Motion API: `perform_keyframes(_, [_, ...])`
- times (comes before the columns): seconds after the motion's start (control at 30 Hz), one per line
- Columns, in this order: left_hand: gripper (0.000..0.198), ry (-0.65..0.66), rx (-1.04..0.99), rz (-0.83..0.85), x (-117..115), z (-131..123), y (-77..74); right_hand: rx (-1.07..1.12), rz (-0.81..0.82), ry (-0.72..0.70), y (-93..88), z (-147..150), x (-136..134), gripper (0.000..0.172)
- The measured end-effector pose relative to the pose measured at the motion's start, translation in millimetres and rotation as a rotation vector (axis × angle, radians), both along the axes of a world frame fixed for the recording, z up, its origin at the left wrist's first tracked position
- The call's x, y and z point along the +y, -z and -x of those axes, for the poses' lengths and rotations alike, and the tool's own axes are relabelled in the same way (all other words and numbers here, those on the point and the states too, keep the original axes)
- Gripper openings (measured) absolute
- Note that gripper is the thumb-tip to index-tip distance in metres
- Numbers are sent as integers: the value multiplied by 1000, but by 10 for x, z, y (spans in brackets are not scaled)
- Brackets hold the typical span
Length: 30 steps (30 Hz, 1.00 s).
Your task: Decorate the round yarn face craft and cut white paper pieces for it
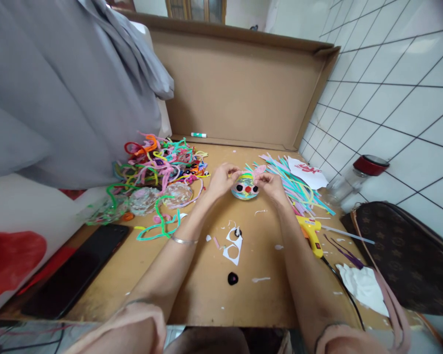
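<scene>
Round face: black eyes, red nose, a pink bow on top; it sits mid-table between your hands.
Heaped pipe cleaners: off to your left.
Cut paper: nearer you.
Yellow glue gun: right, beyond your forearm.
Left hand: fingertips close together at the upper edge; you can't tell what they pinch.
Right hand: finger and thumb pinching the bow.

1 head-worn view, facing forward and down, near tabletop

Black-eyed craft face between left hand and right hand
</scene>
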State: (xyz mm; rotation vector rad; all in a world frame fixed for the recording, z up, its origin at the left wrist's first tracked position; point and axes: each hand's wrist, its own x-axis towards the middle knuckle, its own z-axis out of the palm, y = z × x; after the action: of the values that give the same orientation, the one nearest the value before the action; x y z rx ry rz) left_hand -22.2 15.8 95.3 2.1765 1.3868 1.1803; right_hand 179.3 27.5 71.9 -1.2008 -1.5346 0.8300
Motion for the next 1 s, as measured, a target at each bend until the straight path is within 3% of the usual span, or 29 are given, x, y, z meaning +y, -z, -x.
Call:
perform_keyframes(0.3, [19,139,-95,65,49,-19,77,19,11,14,-7,13,-6,8])
perform_keyframes(0.67, [13,74,-3,-2,56,-30,93,6,1,28,2,30,13,5])
perform_keyframes(1.0, [20,-36,142,-7,22,-56,100,-132,-74,105,-23,26,-18,4])
